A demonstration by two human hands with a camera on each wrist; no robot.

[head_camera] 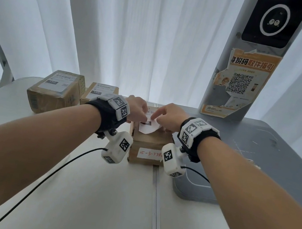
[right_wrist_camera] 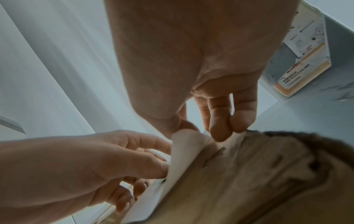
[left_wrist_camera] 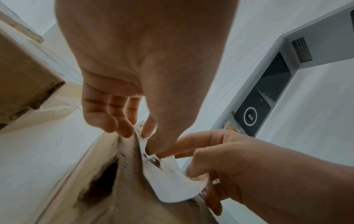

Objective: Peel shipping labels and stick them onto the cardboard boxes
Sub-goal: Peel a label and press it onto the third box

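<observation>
A small brown cardboard box stands in the middle of the white table, with a handwritten strip on its near side. Over its top hangs a white shipping label, curled, its near edge lifted off the cardboard. My left hand pinches the label's far left part between thumb and fingers. My right hand pinches its right corner. In the wrist views the label bends upward from the box. Whether any part is stuck down is hidden by the fingers.
Two labelled cardboard boxes sit at the back left. A grey pillar with a dark screen and an orange poster rises at the back right, on a grey platform. White curtains hang behind. Black cables trail from both wrists.
</observation>
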